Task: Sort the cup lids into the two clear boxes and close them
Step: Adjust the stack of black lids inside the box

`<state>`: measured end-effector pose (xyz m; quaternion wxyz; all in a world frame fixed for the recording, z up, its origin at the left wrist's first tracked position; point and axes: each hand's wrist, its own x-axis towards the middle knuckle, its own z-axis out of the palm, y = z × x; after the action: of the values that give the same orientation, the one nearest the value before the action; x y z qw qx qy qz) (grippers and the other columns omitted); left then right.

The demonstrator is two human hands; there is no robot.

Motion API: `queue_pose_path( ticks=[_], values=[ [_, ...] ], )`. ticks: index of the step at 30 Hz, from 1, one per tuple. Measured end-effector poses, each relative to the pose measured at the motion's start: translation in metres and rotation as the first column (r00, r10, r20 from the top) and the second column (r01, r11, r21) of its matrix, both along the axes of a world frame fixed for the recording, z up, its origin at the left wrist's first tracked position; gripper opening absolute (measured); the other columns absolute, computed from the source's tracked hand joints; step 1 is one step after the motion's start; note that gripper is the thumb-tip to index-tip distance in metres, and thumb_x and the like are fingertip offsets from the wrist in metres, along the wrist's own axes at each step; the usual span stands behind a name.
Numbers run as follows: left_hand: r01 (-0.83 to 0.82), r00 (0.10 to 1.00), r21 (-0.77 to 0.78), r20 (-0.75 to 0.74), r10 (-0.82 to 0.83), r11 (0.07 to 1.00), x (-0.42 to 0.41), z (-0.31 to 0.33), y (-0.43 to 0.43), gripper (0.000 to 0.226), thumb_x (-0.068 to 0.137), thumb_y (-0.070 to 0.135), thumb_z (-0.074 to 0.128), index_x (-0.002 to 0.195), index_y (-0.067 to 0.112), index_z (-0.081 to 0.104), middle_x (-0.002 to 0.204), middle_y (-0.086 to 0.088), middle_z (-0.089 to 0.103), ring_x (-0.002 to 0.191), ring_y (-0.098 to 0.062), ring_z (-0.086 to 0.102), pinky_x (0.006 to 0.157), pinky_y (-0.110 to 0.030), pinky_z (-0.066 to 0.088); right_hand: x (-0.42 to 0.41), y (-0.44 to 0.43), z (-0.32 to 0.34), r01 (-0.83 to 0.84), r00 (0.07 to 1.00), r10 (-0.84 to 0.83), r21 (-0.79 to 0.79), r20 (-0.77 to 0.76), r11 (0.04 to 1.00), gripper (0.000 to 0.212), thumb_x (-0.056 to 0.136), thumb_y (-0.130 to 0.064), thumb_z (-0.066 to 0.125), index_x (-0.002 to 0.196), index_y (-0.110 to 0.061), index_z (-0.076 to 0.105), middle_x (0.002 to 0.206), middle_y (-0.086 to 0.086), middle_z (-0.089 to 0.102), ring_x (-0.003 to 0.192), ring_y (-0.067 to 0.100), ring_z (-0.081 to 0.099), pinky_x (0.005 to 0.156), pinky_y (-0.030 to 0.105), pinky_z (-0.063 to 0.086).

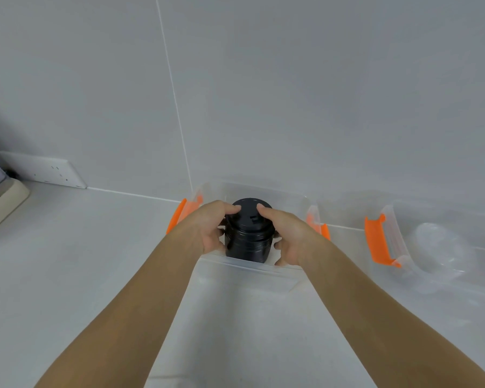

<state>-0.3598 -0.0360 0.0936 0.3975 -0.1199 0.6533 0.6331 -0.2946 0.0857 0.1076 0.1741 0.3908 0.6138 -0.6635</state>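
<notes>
Counter (pixel 67 261): lid stack (pixel 248 236) seemingly between hands (pixel 289 236).

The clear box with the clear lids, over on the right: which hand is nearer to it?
Right. The right hand grips the black lid stack's right side, nearer that clear box; the left hand grips its left side.

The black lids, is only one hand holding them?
No, both the left hand and the right hand grip the black lids.
</notes>
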Motion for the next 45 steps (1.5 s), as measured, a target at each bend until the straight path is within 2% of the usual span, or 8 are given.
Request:
queue_pose_path(
  ticks=[4, 6, 15, 21, 28, 37, 42, 45],
  values=[
    [0.008, 1.0, 0.019, 0.026, -0.009, 1.0, -0.002, -0.002, -0.004, 0.034, 0.09, 0.009, 0.055, 0.123, 0.002, 0.056, 0.123, -0.016, 0.053, 0.121, -0.031, 0.048, 0.081, -0.054, 0.049, 0.006, 0.004, 0.007, 0.039, 0.999, -0.043, -0.118, -0.029, 0.992, 0.03, 0.093, -0.03, 0.055, 0.119, -0.016, 0.049, 0.116, 0.009, 0.054, 0.091, 0.028, 0.056, 0.071, 0.048, 0.049],
    [0.001, 1.0, 0.036, 0.026, -0.001, 0.999, -0.003, -0.004, -0.005, 0.035, 0.09, 0.002, 0.052, 0.125, 0.0, 0.055, 0.129, -0.015, 0.053, 0.12, -0.027, 0.048, 0.081, -0.054, 0.047, 0.008, 0.004, 0.008, 0.045, 0.998, -0.05, -0.132, -0.041, 0.99, 0.019, 0.094, -0.023, 0.055, 0.11, -0.015, 0.049, 0.087, 0.003, 0.051, 0.066, 0.017, 0.047, 0.052, 0.038, 0.041],
    [0.043, 0.999, 0.066, -0.016, -0.042, 0.997, -0.003, -0.005, -0.005, 0.035, 0.093, -0.003, 0.043, 0.125, 0.004, 0.057, 0.111, -0.006, 0.056, 0.114, -0.022, 0.045, 0.097, -0.061, 0.04, 0.008, 0.001, 0.011, 0.041, 0.997, -0.048, -0.124, -0.053, 0.991, 0.017, 0.094, -0.019, 0.054, 0.108, -0.013, 0.048, 0.082, 0.001, 0.048, 0.066, 0.017, 0.045, 0.05, 0.039, 0.039],
    [0.089, 0.995, 0.052, -0.052, -0.087, 0.995, -0.001, -0.001, -0.002, 0.036, 0.092, 0.0, 0.047, 0.124, 0.007, 0.059, 0.111, -0.002, 0.061, 0.091, -0.008, 0.053, 0.066, -0.028, 0.041, 0.007, 0.002, 0.01, 0.046, 0.998, -0.051, -0.127, -0.043, 0.991, 0.015, 0.095, -0.014, 0.052, 0.109, -0.011, 0.048, 0.085, 0.003, 0.049, 0.069, 0.022, 0.044, 0.06, 0.043, 0.038],
    [0.036, 0.999, 0.107, -0.028, -0.033, 0.994, 0.0, 0.0, -0.001, 0.026, 0.093, 0.01, 0.049, 0.116, 0.006, 0.06, 0.106, -0.003, 0.063, 0.09, -0.012, 0.056, 0.071, -0.025, 0.043, 0.005, 0.003, 0.01, 0.057, 0.997, -0.067, -0.175, -0.047, 0.983, 0.02, 0.091, -0.029, 0.057, 0.107, -0.017, 0.052, 0.083, -0.001, 0.048, 0.069, 0.015, 0.044, 0.076, 0.044, 0.032],
    [0.014, 1.0, 0.131, -0.01, -0.013, 0.991, 0.001, 0.004, -0.001, 0.018, 0.096, 0.022, 0.047, 0.102, 0.012, 0.061, 0.084, 0.0, 0.063, 0.075, -0.012, 0.057, 0.067, -0.026, 0.043, 0.006, 0.001, 0.013, 0.062, 0.994, -0.078, -0.198, -0.075, 0.978, 0.021, 0.094, -0.037, 0.05, 0.082, -0.02, 0.055, 0.079, -0.006, 0.051, 0.064, 0.006, 0.045, 0.053, 0.026, 0.034],
    [-0.024, 1.0, 0.118, 0.0, 0.024, 0.993, -0.001, 0.002, -0.001, 0.02, 0.095, 0.023, 0.048, 0.106, 0.011, 0.06, 0.089, -0.002, 0.06, 0.08, -0.015, 0.055, 0.069, -0.029, 0.045, 0.003, 0.002, 0.009, 0.062, 0.993, -0.081, -0.202, -0.085, 0.977, 0.026, 0.095, -0.04, 0.048, 0.077, -0.021, 0.052, 0.077, -0.007, 0.05, 0.063, 0.003, 0.044, 0.064, 0.03, 0.034],
    [-0.013, 1.0, 0.059, -0.027, 0.015, 0.998, -0.004, -0.004, 0.001, 0.034, 0.093, 0.028, 0.051, 0.12, 0.009, 0.058, 0.113, -0.001, 0.061, 0.107, -0.015, 0.054, 0.095, -0.029, 0.037, 0.002, 0.003, 0.007, 0.066, 0.99, -0.087, -0.188, -0.107, 0.98, 0.024, 0.095, -0.041, 0.046, 0.086, -0.021, 0.055, 0.084, -0.006, 0.052, 0.066, 0.005, 0.046, 0.076, 0.028, 0.034]
  ],
)
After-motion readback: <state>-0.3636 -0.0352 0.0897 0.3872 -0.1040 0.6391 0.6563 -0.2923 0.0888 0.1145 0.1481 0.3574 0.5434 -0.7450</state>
